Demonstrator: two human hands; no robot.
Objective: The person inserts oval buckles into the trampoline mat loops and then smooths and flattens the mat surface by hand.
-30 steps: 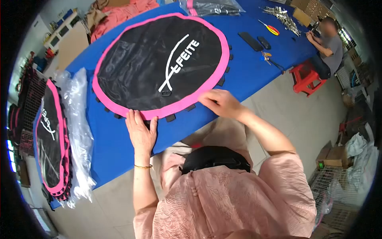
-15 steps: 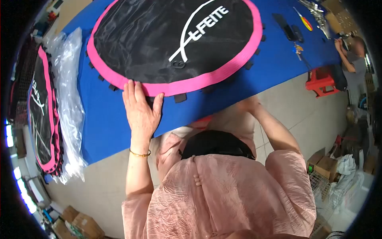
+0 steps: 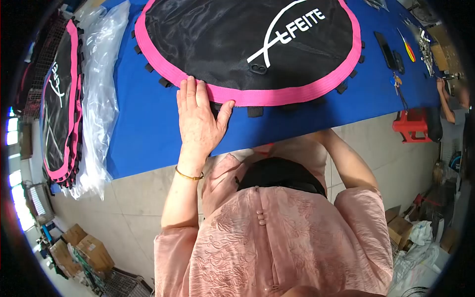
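A round black mesh mat (image 3: pixel 213 44) with a pink border, white lettering and black tabs round its edge lies flat on the blue table. My left hand (image 3: pixel 200 119) rests open on its near pink border, fingers flat on the band and thumb spread toward the right. Close to the thumb, a black tab (image 3: pixel 255 111) sticks out from the border. My right hand (image 3: pixel 321 135) is at the table's front edge, mostly hidden under it; its fingers do not show, so what it touches cannot be seen.
On the left lie a stack of similar pink-edged mats (image 3: pixel 62 106) and clear plastic wrap (image 3: pixel 99 94). At the right are a phone-like black object (image 3: pixel 385 49), keys (image 3: pixel 396 81), a screwdriver (image 3: pixel 408 49) and metal parts (image 3: pixel 425 49). A red stool (image 3: pixel 411 127) and another person (image 3: pixel 452 101) are beyond.
The view has shifted, so the mat and table appear farther right and higher. My left hand stays on the pink border. My right hand has gone farther out of sight under the table edge.
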